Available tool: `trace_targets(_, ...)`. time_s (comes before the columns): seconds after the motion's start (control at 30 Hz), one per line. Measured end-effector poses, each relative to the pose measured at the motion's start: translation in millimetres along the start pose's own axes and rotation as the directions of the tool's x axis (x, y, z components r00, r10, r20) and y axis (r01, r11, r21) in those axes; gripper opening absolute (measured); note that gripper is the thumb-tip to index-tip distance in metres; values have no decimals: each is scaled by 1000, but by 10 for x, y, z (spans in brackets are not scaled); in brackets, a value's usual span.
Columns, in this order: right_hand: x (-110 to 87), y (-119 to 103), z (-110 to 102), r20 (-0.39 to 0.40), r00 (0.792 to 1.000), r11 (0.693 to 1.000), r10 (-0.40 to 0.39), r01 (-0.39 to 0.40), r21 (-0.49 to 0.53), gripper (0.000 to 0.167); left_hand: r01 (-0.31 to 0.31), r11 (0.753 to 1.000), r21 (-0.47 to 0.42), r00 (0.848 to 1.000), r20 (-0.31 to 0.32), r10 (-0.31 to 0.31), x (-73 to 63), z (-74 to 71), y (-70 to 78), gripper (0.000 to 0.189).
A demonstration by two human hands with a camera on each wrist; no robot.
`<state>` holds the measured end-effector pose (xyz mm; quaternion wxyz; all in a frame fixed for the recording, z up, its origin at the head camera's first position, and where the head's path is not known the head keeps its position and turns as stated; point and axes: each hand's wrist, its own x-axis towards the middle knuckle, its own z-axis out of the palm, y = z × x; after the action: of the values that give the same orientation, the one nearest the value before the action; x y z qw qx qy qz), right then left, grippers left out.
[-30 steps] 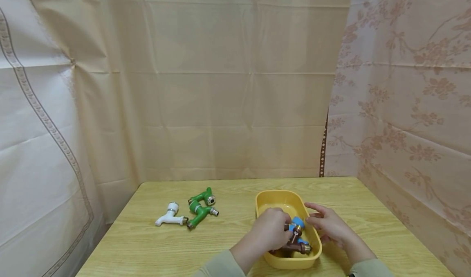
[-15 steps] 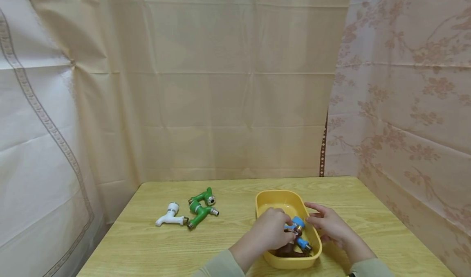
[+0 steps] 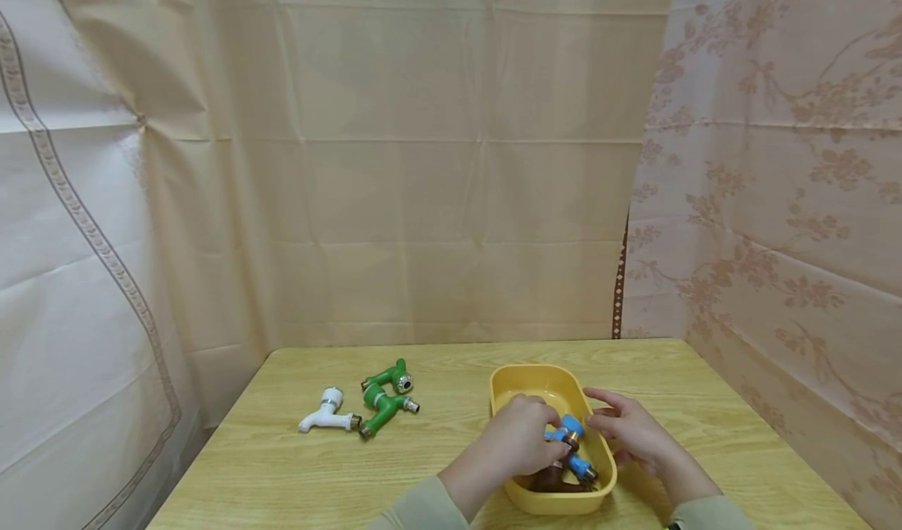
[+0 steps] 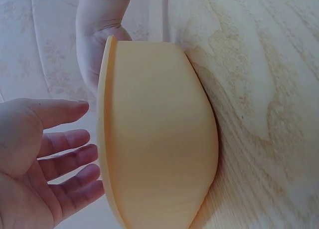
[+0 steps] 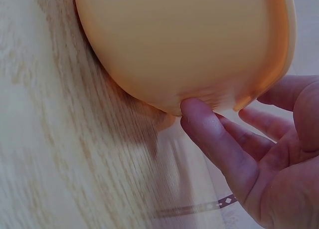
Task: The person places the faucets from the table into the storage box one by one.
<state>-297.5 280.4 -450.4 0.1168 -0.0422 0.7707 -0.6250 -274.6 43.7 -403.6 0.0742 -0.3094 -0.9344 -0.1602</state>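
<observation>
The left hand [image 3: 517,440] reaches over the near half of a yellow plastic basin [image 3: 606,499]. Below its fingers lie brown faucets [image 3: 548,479] and blue faucets [image 3: 579,466], partly hidden by the hand. In the left wrist view its thumb and fingers [image 4: 67,160] are spread and loosely bent close by the basin rim, nothing visible between them. The right hand [image 3: 637,436] stands at the basin's right side, its thumb and index at the rim. One finger [image 5: 207,126] touches the outer wall in the right wrist view, the others fairly straight.
On the left of the wooden table [image 3: 282,491] lie a white faucet [image 3: 327,414] and two green faucets, one nearer [image 3: 384,412] and one behind [image 3: 384,375]. Beige curtains [image 3: 451,162] enclose the back and sides.
Inside the basin the brown faucet with the brass end has shifted down and left beneath the left hand, exposing more of a blue faucet. The right hand and the basin have stayed put.
</observation>
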Motion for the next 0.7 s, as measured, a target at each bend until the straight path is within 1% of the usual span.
trace_targets(0.13, 4, -6, 3, -7, 1000, 1000, 12, -12, 3, 68, -13, 1000, -6, 1000, -19, 13, -1, -35, -8, 27)
trace_targets(0.27, 4, -2, -6, 3, 1000, 1000, -4, 4, -1, 70, -22, 1000, -15, 999, -39, 21, -7, -80, -27, 28)
trace_targets(0.47, 4, 4, -15, 19, 1000, 1000, -17, 17, 9, 73, -12, 999, -35, 998, -66, 10, -57, -172, -59, 29)
trace_targets(0.63, 10, 3, -13, 11, 1000, 1000, -16, 16, 2, 72, -12, 999, -42, 995, -100, 8, -108, -253, -105, 32)
trace_targets(0.7, 9, 1, -7, 3, 1000, 1000, -12, 12, -5, 72, -6, 999, -49, 995, -104, 1, -124, -289, -133, 33)
